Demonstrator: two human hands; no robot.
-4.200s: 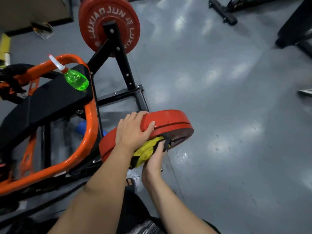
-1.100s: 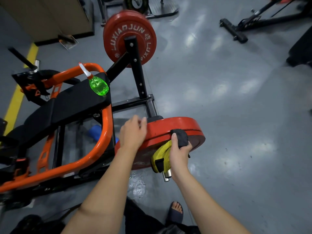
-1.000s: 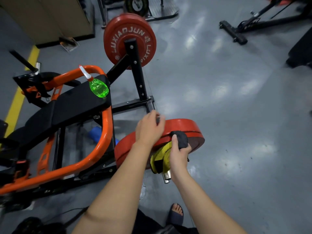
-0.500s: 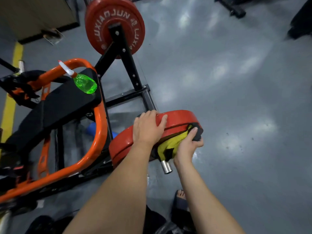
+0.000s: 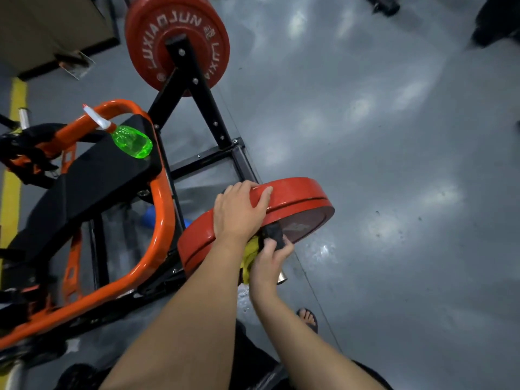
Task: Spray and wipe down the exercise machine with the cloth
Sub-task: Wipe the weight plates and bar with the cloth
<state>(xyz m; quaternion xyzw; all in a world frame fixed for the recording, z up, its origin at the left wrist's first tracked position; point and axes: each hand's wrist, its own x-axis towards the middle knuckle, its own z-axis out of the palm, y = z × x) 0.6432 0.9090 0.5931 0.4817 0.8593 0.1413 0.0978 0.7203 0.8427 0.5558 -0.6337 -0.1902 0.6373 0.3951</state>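
A: Status? Risks?
B: My R hand (image 5: 270,261): fingers clamped on cloth (image 5: 272,235), pressed to plate (image 5: 298,192) face. L hand (image 5: 239,213): fingers curled over its rim. If I wipe hard, plate prob. turns and cloth slips. Floor (image 5: 394,164) looks wet too.

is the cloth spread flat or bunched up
Bunched up: the right hand grips the cloth in a crumpled wad against the plate's face; the left forearm partly hides it.

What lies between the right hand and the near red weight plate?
The yellow-black cloth, gripped by the right hand against the near red plate; the head view shows it.
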